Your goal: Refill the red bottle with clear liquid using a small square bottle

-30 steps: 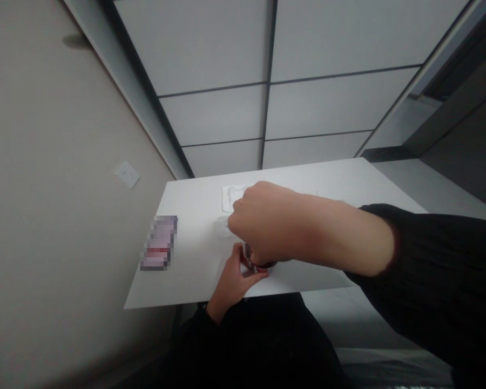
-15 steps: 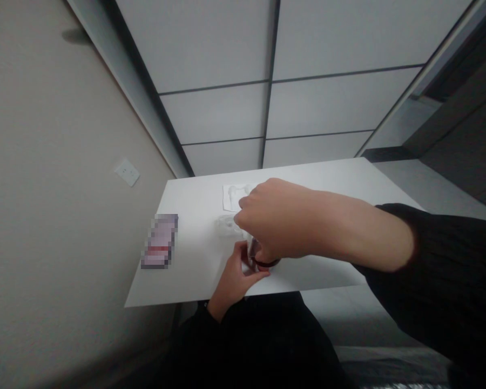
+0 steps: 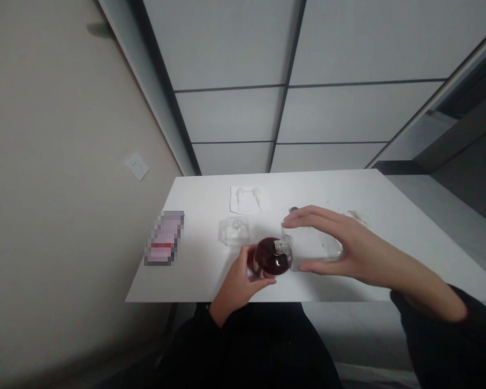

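My left hand is wrapped round a dark red, rounded bottle-like container. A small white label with lines sits on its glossy round face, which is turned up toward me. My right hand is curved, thumb below and fingers above, around a clear see-through container. That clear container lies close beside the dark red one; whether the two touch I cannot tell. Past my right fingertips a small dark object shows in part.
A clear plastic tray and a white sheet with a clear piece on it lie on the white table. A pixelated pinkish oblong is at the left. Behind my right hand is a small pale item. A wall socket is at left.
My right hand has moved right, away from above my left hand, and now has a clear container in it. The dark red round face has come into view in my left hand.
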`<state>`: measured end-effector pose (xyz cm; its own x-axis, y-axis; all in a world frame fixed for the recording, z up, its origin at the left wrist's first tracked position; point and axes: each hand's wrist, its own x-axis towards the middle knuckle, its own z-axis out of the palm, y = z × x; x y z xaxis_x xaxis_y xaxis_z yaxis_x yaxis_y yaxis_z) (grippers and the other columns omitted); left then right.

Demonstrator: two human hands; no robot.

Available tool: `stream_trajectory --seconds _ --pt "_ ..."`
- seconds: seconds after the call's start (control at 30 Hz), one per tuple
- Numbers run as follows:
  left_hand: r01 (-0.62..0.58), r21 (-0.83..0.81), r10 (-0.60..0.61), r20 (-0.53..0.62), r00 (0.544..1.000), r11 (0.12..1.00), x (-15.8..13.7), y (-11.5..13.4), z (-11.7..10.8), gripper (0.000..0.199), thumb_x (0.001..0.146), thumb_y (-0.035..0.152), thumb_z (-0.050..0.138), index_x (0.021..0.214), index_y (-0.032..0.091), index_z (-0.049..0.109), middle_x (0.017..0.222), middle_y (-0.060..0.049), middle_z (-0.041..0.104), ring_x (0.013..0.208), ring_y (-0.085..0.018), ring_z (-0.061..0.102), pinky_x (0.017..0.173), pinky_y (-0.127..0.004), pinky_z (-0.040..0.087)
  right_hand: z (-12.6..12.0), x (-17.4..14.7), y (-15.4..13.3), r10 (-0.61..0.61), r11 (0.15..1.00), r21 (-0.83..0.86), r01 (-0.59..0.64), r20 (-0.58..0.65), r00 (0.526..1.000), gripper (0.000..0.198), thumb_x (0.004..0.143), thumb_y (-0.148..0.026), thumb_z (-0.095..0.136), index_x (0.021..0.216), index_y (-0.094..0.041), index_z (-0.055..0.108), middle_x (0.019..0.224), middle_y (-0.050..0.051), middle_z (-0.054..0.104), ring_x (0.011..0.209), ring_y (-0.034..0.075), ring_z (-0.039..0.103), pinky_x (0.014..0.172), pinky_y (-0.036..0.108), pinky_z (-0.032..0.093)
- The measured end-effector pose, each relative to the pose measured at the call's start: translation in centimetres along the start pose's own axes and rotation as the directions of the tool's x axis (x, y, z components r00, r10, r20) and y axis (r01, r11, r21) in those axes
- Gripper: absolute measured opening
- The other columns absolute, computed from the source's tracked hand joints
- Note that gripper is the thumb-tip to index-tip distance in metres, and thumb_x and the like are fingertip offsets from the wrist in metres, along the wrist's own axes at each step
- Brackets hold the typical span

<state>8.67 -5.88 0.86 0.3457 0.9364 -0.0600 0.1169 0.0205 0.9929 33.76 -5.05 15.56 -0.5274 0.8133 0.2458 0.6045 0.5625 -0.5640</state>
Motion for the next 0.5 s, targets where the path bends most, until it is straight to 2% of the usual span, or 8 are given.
stream_trajectory --seconds 0.07,0.17,0.3,0.4,0.5 --pt "0.013 0.011 -0.013 0.002 1.0 1.0 0.0 0.1 -0.1 0.066 0.071 0.025 0.095 0.126 0.024 0.058 0.128 -0.009 0.071 0.118 -0.032 0.068 0.107 -0.046 0.053 1.5 -1.5 1.3 0.037 0.997 0.078 -0.026 -0.141 0.989 0.051 0.092 -0.053 0.079 0.136 -0.029 0.068 0.136 0.012 0.071 0.131 0.033 0.067 0.114 0.052 0.054" --pt "0.025 0.036 -0.025 0.0 1.0 0.999 -0.1 0.2 -0.2 0.067 0.071 0.026 0.095 0.127 0.023 0.058 0.13 -0.01 0.07 0.122 -0.033 0.067 0.108 -0.047 0.052 4.4 -3.7 3.1 0.138 0.975 0.21 -0.073 -0.314 0.939 0.057 0.091 -0.059 0.08 0.14 -0.035 0.066 0.143 0.012 0.067 0.137 0.034 0.063 0.112 0.054 0.057" --pt "0.043 0.048 -0.044 0.016 0.999 0.998 -0.1 0.1 -0.3 0.065 0.073 0.027 0.094 0.128 0.022 0.058 0.13 -0.011 0.071 0.12 -0.033 0.069 0.106 -0.048 0.055 9.1 -5.7 4.4 0.256 0.909 0.413 -0.059 -0.442 0.859 0.06 0.094 -0.067 0.071 0.146 -0.04 0.059 0.15 0.011 0.058 0.139 0.033 0.06 0.1 0.049 0.064" --pt "0.008 0.071 -0.011 0.034 0.999 0.997 0.1 -0.2 -0.4 0.074 0.072 0.027 0.095 0.135 0.023 0.056 0.137 -0.012 0.07 0.126 -0.034 0.068 0.112 -0.051 0.053 12.2 -6.4 4.3 0.365 0.857 0.51 -0.068 -0.51 0.779 0.063 0.096 -0.06 0.071 0.152 -0.04 0.049 0.152 0.011 0.054 0.14 0.033 0.059 0.107 0.053 0.06" --pt "-0.023 0.116 0.02 0.025 0.999 0.993 0.3 -0.5 -0.2 0.083 0.067 0.026 0.097 0.139 0.023 0.057 0.137 -0.012 0.072 0.126 -0.035 0.068 0.112 -0.053 0.053 14.1 -6.6 4.3 0.467 0.772 0.633 -0.054 -0.508 0.724 0.069 0.095 -0.052 0.074 0.155 -0.041 0.041 0.156 0.012 0.052 0.145 0.034 0.055 0.11 0.054 0.059"
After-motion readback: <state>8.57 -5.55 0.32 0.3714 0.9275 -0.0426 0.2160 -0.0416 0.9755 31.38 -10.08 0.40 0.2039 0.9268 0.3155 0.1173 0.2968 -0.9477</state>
